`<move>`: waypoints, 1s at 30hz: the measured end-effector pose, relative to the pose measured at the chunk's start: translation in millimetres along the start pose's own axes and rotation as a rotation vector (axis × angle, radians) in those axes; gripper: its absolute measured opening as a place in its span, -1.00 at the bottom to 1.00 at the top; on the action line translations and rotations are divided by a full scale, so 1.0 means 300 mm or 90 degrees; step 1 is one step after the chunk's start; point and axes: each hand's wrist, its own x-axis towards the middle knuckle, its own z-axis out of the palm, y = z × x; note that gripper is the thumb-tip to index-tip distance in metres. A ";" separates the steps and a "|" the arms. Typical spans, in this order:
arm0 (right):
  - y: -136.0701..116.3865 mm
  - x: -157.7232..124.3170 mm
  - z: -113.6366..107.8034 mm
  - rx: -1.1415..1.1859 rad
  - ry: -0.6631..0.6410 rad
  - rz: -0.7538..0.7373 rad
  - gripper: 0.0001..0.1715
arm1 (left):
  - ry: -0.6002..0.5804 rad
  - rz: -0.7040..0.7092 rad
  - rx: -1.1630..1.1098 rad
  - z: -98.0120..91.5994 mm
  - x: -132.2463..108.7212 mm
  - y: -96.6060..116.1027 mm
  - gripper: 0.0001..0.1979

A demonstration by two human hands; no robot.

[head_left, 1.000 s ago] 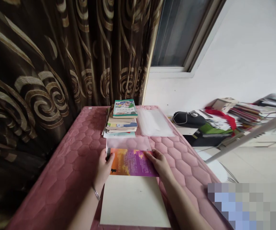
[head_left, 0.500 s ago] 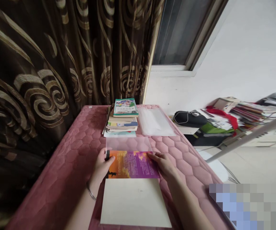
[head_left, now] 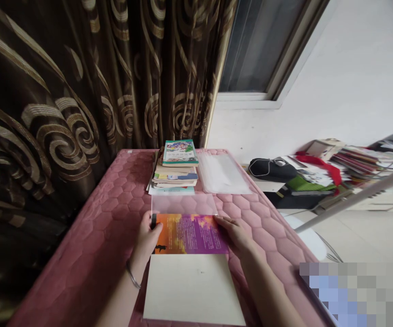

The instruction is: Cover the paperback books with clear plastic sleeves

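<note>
Before me lies an opened book, with a cream blank page (head_left: 192,288) nearest me and an orange and purple printed cover (head_left: 192,234) folded out beyond it. A clear plastic sleeve (head_left: 184,204) shows past the cover's far edge; how far it reaches over the cover is hard to make out. My left hand (head_left: 147,234) pinches the cover's left edge, thumb on top and fingers beneath. At the right edge my right hand (head_left: 234,232) is closed the same way, its lower fingers hidden.
A stack of books (head_left: 176,172) stands farther back on the pink quilted surface (head_left: 111,227). Beside it lie several clear plastic sleeves (head_left: 221,172). To the right are a black bag (head_left: 271,169), piled papers and a slanting pale pole (head_left: 353,195). A patterned curtain (head_left: 141,72) hangs behind.
My right hand has shifted slightly to the right along the cover's edge. The view has tilted very slightly; the book and the other things stay put.
</note>
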 end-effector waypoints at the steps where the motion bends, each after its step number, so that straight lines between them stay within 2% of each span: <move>1: 0.001 0.000 0.001 -0.002 0.001 -0.004 -0.66 | 0.006 0.003 0.002 0.001 -0.001 0.002 -0.72; 9: 0.013 0.004 0.000 -0.059 0.023 -0.043 -0.60 | 0.021 0.022 0.013 0.008 -0.001 -0.006 -0.75; 14: 0.009 0.001 0.002 -0.057 0.007 -0.028 -0.64 | 0.028 0.016 0.046 0.006 0.004 -0.005 -0.75; 19: 0.009 0.000 0.008 -0.027 0.035 -0.023 -0.70 | 0.033 0.037 0.061 0.001 0.006 -0.007 -0.77; 30: 0.017 0.004 0.004 -0.025 0.020 -0.029 -0.59 | 0.018 0.013 0.006 0.004 -0.006 0.000 -0.74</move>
